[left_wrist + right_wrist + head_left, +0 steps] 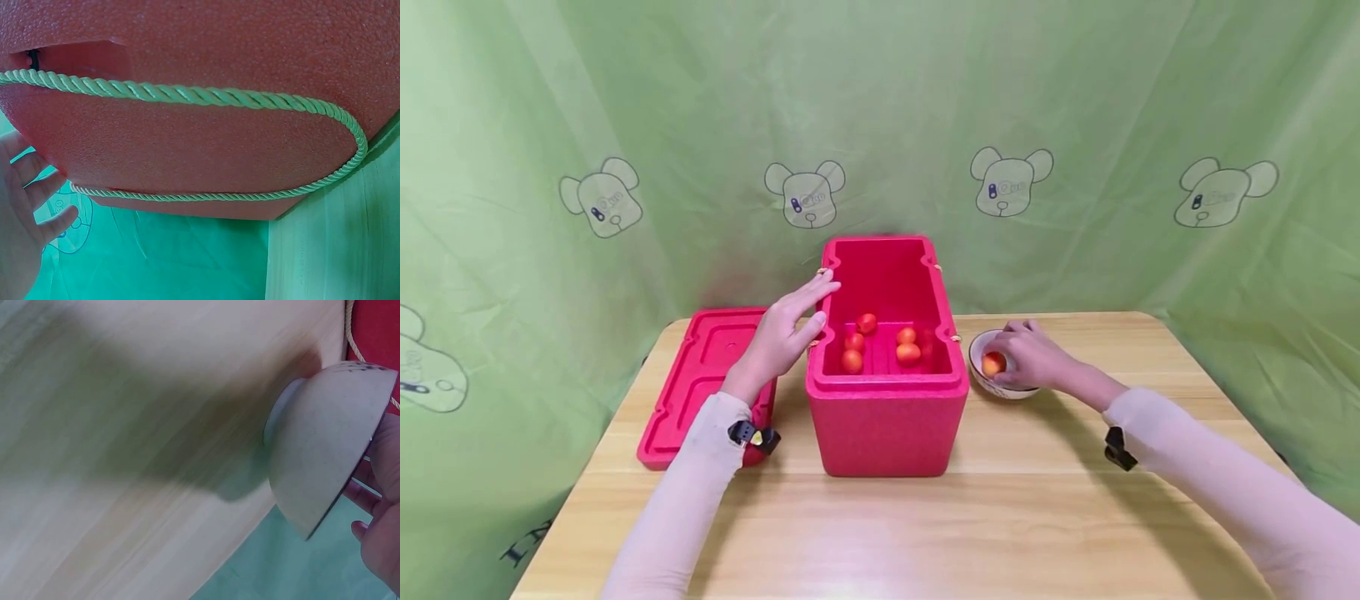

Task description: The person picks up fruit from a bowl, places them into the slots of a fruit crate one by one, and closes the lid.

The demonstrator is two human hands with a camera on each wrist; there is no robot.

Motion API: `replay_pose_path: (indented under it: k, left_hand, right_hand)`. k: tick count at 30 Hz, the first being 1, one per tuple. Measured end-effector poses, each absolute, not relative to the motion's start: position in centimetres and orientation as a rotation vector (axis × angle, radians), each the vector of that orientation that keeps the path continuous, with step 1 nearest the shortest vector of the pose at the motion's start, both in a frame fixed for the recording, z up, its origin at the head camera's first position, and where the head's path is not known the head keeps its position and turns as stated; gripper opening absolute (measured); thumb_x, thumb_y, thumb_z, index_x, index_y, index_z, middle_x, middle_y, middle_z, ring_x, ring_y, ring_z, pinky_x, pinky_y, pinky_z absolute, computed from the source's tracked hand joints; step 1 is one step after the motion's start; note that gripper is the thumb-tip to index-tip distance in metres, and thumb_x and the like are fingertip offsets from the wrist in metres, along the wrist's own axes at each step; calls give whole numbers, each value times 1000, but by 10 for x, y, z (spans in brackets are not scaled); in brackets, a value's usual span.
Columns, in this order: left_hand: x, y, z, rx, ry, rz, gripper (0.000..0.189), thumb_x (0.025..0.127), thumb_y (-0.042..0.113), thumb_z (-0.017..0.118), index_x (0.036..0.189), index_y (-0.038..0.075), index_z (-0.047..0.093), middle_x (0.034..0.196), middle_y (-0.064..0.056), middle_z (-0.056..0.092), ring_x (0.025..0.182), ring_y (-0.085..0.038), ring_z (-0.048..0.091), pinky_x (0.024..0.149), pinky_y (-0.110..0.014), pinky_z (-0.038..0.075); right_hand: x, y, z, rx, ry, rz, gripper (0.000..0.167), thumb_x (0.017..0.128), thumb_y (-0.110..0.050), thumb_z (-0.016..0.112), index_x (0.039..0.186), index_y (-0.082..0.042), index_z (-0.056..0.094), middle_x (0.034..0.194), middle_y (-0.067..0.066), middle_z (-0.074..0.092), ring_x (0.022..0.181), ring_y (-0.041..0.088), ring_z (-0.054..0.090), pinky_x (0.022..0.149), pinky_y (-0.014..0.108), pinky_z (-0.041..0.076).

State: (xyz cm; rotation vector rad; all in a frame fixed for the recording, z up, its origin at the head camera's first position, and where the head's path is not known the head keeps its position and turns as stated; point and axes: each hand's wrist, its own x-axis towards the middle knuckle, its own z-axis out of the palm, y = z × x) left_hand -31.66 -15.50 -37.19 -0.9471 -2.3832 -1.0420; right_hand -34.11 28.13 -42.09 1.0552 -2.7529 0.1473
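A tall red foam box (887, 429) stands uncovered, with several small red-orange tomatoes (907, 353) on its floor. My left hand (781, 333) rests its fingertips along the box's left rim, fingers spread and fairly straight. In the left wrist view, that hand (31, 212) lies at the edge of the box's side wall (206, 147). To the right of the box is a white bowl (1011, 392) with a dark rim. My right hand (1033, 357) reaches down into it, fingers curled about a tomato (993, 364). The bowl's side (334, 437) hides the fingertips in the right wrist view.
The red lid (700, 375) lies flat left of the box, partly under my left forearm. A twisted cord (212, 95) loops along the box's side. Behind the wooden table (880, 533) hangs a green curtain (895, 100) with bear-head drawings.
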Motion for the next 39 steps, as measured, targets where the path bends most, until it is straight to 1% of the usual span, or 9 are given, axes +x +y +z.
replay_pose_path:
  k: [5,9,15,20,23,29,33,39]
  left_hand:
    - [-317,-154,-373,-946,-2376,-1041,56,99,33,53,152,16,50,163,0,41,153,-17,36,118,-54,40]
    - [-317,-155,-375,-928,-2382,-1043,55,99,32,54,152,18,50,163,1,41,153,-16,36,118,-53,40]
    - [-318,-157,-372,-926,-2385,-1044,55,99,27,55,152,18,50,163,-1,41,153,-17,35,118,-52,40]
    - [-316,-156,-374,-932,-2396,-1044,55,100,31,54,152,18,49,163,-1,40,153,-17,35,119,-52,39]
    - [-315,-155,-373,-934,-2395,-1049,55,100,32,53,152,17,50,163,-1,41,153,-17,35,119,-52,39]
    - [-315,-154,-374,-934,-2395,-1051,55,99,31,53,151,13,50,163,-2,41,153,-18,35,119,-53,39]
    - [-316,-154,-375,-943,-2382,-1047,55,99,31,53,150,11,51,162,-3,42,153,-19,36,119,-52,38]
    - [-317,-155,-374,-946,-2376,-1045,55,99,30,53,151,13,50,163,-2,41,153,-17,35,119,-52,39]
  right_hand:
    - [-338,285,-411,1041,-2650,166,41,71,-13,88,107,-1,75,100,14,75,99,34,58,85,52,39]
    - [-338,284,-395,1045,-2555,205,40,71,-11,89,107,-1,75,99,14,76,97,33,57,83,50,38]
    - [-337,279,-363,1005,-2454,261,40,72,-12,89,108,-2,75,98,13,76,96,31,56,81,47,36]
    - [-330,278,-337,947,-2428,300,44,71,-12,89,112,-2,75,103,13,77,99,31,56,80,46,34]
    - [-325,273,-318,915,-2410,345,47,72,-11,90,115,-2,74,106,14,77,102,31,55,83,46,32]
    - [-319,256,-287,915,-2293,463,48,71,-7,90,116,-3,74,108,16,75,103,31,55,87,48,31]
    - [-315,240,-270,939,-2217,523,48,71,-5,90,116,-6,74,109,14,76,103,29,55,87,46,31]
    - [-308,209,-249,1024,-2177,581,47,73,-6,89,118,-6,74,109,12,76,106,29,54,90,46,30]
